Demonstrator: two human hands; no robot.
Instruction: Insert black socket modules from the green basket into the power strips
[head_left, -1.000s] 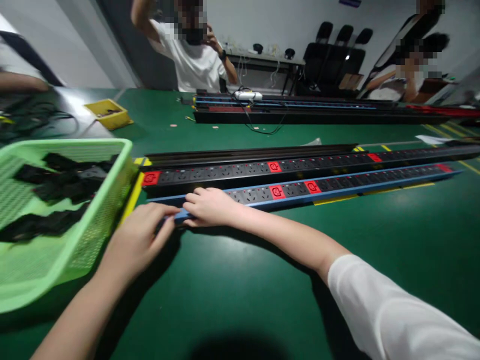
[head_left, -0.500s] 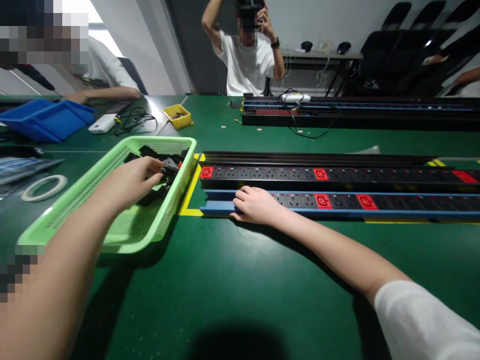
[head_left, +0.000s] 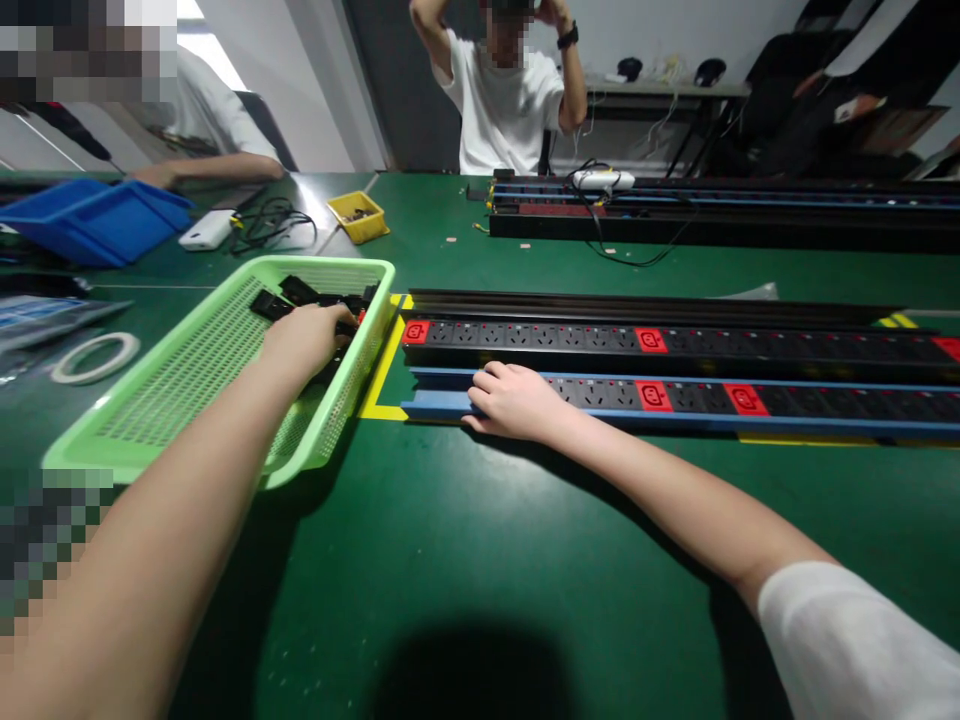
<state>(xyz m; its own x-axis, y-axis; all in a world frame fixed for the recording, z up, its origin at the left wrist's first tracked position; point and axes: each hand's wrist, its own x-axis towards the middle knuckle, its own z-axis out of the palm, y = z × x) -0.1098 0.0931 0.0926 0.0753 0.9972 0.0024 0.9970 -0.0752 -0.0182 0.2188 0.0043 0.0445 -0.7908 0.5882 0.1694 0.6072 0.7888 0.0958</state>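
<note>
My left hand point(head_left: 304, 345) reaches into a light green plastic basket point(head_left: 386, 272), over a pile of black plastic parts point(head_left: 300, 290) at its far right end. Its fingertips are hidden among those parts, so any hold is not visible. My right hand point(head_left: 514, 400) is closed around the front blue power strip point(head_left: 622, 396), near its left end, fingers over the blue channel and thumb at the near edge. Black sockets and red sockets line that strip to the right of the hand. The channel left of my fingers has no sockets in it.
Behind lies a black power strip point(head_left: 525, 338), with a dark rail point(head_left: 600, 305) beyond. Farther back are a yellow tray point(head_left: 360, 218), blue bins point(head_left: 97, 225), cables point(head_left: 274, 225) and more strips point(head_left: 712, 225). A tape roll point(head_left: 96, 357) lies left. People are across the table.
My left hand has moved right and deeper into the black parts in the basket. My right hand keeps its place on the blue strip. The view has tilted slightly down.
</note>
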